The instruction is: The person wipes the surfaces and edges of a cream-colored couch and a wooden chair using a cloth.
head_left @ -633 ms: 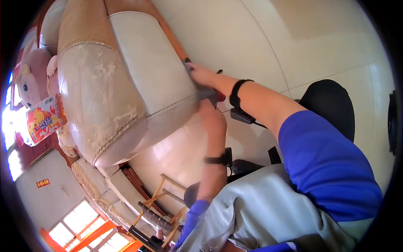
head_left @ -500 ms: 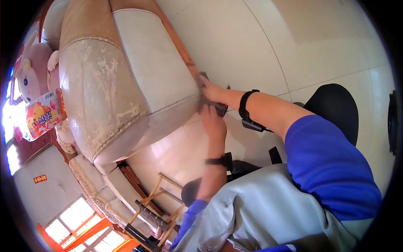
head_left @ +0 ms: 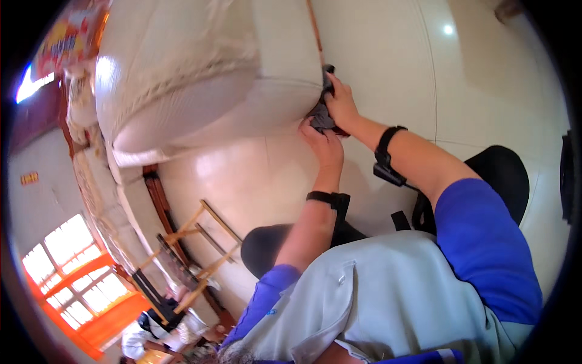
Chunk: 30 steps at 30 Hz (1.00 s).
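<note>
A dark grey cloth lies bunched against the lower front corner of a worn cream leather sofa, where its wooden trim ends. My right hand grips the cloth from the right, pressing it to the corner. Just below, my left hand has its fingers closed on the cloth's lower edge. The fingertips of both hands are partly hidden in the folds. Each wrist wears a black strap.
A wooden folding stool stands on the tiled floor at the lower left. Beyond it is another cream sofa along the wall. A brightly coloured package sits at the upper left. My dark-clad knees flank my arms.
The view has shifted, so the sofa sits higher in the picture and my hands farther up and right. Both hands remain with the cloth at the sofa's corner.
</note>
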Motion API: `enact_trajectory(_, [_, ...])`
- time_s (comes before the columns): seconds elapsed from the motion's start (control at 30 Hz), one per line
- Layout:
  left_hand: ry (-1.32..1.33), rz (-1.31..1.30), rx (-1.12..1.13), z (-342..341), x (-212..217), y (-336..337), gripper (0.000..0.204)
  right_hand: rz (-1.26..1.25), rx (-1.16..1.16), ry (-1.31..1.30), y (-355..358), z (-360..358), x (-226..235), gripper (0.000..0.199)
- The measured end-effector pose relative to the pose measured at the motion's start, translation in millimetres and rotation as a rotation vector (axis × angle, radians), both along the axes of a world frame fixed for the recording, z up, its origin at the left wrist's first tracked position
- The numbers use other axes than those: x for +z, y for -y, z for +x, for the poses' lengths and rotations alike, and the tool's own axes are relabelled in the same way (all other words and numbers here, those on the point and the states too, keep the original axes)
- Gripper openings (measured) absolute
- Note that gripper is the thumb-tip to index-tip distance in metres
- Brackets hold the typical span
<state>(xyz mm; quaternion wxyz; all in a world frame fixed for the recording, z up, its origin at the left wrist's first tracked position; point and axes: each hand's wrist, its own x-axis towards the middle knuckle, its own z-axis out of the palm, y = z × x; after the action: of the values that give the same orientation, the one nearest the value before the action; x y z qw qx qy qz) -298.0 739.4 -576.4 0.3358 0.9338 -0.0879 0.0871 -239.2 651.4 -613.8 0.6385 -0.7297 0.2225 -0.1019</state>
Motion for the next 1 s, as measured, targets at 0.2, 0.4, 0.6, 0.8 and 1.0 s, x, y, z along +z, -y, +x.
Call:
enact_trajectory(0.2, [-0.389,-1.345,0.676,17.4,-72.5,-13.0,0.041,-0.120,0.087,-0.314,3.6,-36.5,12.4,0.036])
enact_trajectory(0.4, [-0.469,-1.069,0.575,29.9,-111.3,-15.6,0.035,0.494,0.284,-0.588,21.6,-41.6,25.2,0.026])
enact_trajectory(0.6, [-1.016,-1.368,0.823,47.2,-46.3,23.9,0.031,0.554,0.187,-0.681,55.0,-41.0,8.4,0.028])
enact_trajectory(0.8, [-0.788,-1.535,0.974,69.5,-48.9,-18.0,0.028,0.617,0.300,-0.761,2.5,-34.0,48.3,0.021])
enact_trajectory(1.0, [-0.244,-1.447,1.030,118.8,-55.7,-93.1,0.027,0.375,0.465,-0.508,-55.8,-12.1,49.7,0.035])
